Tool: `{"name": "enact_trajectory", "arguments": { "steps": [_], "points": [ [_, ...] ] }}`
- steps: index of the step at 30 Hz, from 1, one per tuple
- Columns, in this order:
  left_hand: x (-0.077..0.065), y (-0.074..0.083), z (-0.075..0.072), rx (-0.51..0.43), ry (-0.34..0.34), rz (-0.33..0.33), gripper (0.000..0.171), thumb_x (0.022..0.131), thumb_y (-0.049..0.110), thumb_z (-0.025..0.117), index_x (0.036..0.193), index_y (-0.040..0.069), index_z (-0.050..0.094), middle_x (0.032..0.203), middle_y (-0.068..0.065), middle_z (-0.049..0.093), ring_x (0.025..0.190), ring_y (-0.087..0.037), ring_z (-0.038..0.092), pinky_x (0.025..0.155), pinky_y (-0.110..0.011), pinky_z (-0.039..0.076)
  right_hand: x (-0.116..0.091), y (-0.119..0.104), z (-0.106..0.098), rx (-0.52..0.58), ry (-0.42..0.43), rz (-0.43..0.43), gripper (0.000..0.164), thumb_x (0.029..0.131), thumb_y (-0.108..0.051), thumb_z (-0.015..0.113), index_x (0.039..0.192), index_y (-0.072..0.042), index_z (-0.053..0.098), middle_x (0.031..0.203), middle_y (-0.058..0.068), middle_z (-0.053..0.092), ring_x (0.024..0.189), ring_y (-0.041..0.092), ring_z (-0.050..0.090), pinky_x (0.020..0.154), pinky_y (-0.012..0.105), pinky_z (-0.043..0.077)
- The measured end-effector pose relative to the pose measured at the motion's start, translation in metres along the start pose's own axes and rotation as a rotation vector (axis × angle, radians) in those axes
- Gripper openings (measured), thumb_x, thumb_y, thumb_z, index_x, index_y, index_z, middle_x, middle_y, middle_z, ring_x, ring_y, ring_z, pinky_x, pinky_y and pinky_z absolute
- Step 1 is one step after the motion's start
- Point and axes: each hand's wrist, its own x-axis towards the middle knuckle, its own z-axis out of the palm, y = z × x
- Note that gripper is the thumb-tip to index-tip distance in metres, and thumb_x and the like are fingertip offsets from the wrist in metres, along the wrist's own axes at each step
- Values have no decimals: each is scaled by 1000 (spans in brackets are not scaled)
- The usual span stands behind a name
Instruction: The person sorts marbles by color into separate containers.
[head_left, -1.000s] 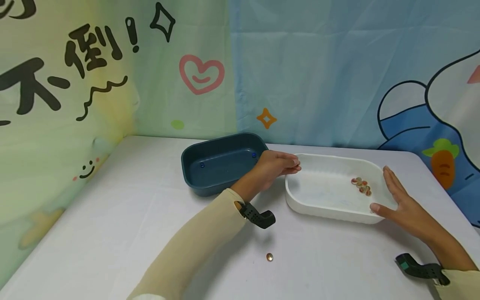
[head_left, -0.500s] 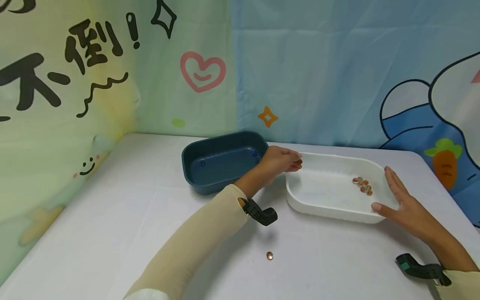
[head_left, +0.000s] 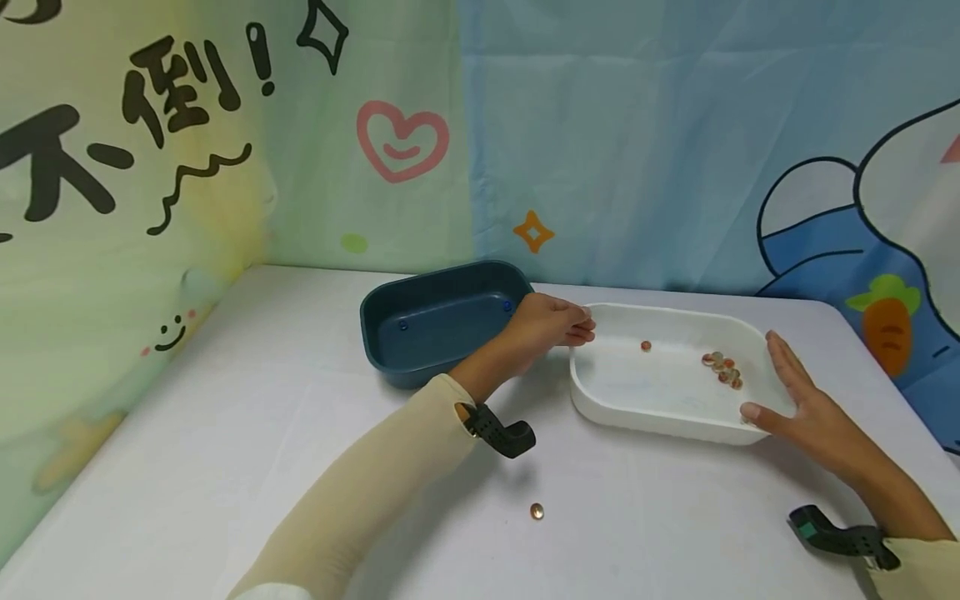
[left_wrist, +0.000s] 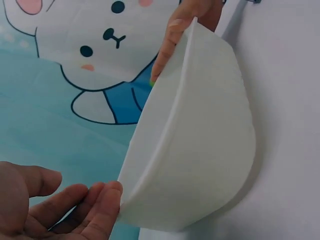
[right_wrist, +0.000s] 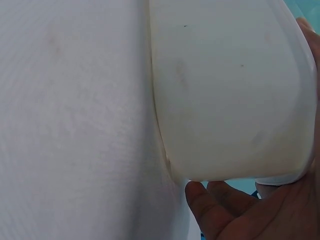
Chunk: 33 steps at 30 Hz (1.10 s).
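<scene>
My left hand (head_left: 553,320) is at the left end of a white oval tray (head_left: 660,421), its fingertips right at the rim. In the left wrist view, the thumb stands apart from the loosely bent fingers (left_wrist: 92,212), with nothing between them. Inside the tray lie a single reddish bead (head_left: 646,346) and a cluster of small reddish and clear beads (head_left: 723,370). My right hand (head_left: 806,408) holds the tray's right end, thumb over the near rim and fingers along the outer end wall. The right wrist view shows fingertips (right_wrist: 195,192) at the tray's lower edge.
A dark teal basin (head_left: 420,367) stands left of the white tray, with a few small blue beads (head_left: 402,326) inside. One shiny copper-coloured bead (head_left: 537,512) lies on the white tablecloth (head_left: 225,433) near the front. A printed cloth backdrop (head_left: 637,167) rises behind the table.
A reddish bead now lies by itself in the left half of the white tray. My left hand has drawn slightly left. The right hand keeps its place.
</scene>
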Motion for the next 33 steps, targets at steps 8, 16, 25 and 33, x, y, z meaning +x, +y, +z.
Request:
{"name": "enact_trajectory", "arguments": {
  "steps": [8,16,25,33],
  "points": [
    [-22,-10,-4,-29,-92,3,20,97,10,61,98,-8,71,100,-23,69,80,-19,70,81,-32,55,-3,2,-3,-30,0,6,99,92,-37,63,153,-27,-14,159,9,-20,138,54,-11,80,82,14],
    [-67,-22,-10,91,-231,54,21,96,13,62,95,-5,73,91,-17,72,78,-16,70,80,-35,55,-1,1,-2,-16,-5,6,99,92,-38,63,153,-29,-14,159,9,-20,137,56,-10,79,83,15],
    [-94,-39,-19,187,-256,80,18,93,15,64,94,1,76,89,-11,73,76,-17,69,75,-29,55,-1,1,-1,-11,-36,32,98,92,-40,61,152,-31,-16,158,7,-22,137,55,-13,77,83,17],
    [-114,-55,-21,367,-355,120,14,90,12,70,100,4,76,83,2,72,77,-10,68,70,-21,52,0,0,1,5,1,0,100,91,-37,64,153,-30,-14,159,7,-20,137,56,-11,77,83,16]
  ]
}}
